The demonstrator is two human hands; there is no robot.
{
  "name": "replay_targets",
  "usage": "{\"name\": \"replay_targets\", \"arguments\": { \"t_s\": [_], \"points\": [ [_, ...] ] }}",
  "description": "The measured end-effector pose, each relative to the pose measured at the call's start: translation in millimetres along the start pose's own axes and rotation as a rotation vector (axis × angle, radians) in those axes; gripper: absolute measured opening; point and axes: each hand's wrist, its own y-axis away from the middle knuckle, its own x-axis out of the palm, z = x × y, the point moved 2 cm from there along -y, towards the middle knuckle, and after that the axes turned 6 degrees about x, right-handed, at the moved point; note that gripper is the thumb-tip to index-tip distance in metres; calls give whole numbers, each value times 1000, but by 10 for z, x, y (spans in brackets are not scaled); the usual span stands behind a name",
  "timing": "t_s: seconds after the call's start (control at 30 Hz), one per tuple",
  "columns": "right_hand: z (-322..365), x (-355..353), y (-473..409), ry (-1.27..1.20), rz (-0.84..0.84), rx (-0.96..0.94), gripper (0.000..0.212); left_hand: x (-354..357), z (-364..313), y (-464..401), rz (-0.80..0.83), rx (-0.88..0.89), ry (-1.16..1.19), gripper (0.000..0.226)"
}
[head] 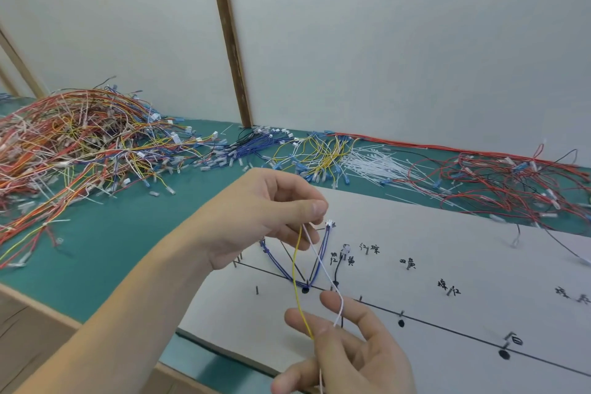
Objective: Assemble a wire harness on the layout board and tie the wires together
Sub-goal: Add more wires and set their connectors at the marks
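Observation:
A white layout board [447,249] with black lines, pegs and handwritten labels lies in front of me. Blue wires [316,269] are looped in a V over a peg on it, ending in a white connector [329,223]. My left hand [265,217] hovers above the board's left part and pinches the upper ends of a yellow wire [295,269] and a white wire [323,262]. Both wires hang down to my right hand [348,349], whose thumb and fingers pinch their lower part while its other fingers stay spread.
On the green mat [105,243] a big tangled heap of red, orange and yellow wires [73,144] fills the left. Blue wires [256,144], yellow wires [319,153], white cable ties [377,166] and red wires [511,182] lie along the back wall.

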Motion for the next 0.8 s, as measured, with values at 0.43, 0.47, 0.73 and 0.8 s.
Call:
{"name": "replay_targets", "arguments": {
  "t_s": [0.43, 0.47, 0.73, 0.8],
  "points": [
    [118, 11, -19, 24, 28, 34, 18, -93, 372, -339, 8, -151, -77, 12],
    [103, 14, -36, 50, 52, 43, 18, -77, 409, -376, 10, -171, -106, 11],
    [209, 93, -205, -34, 209, 281, 27, -90, 575, -606, -96, -211, -543, 10],
    [211, 99, -245, -68, 224, 297, 25, -80, 603, -645, -116, -199, -640, 10]
  ]
}}
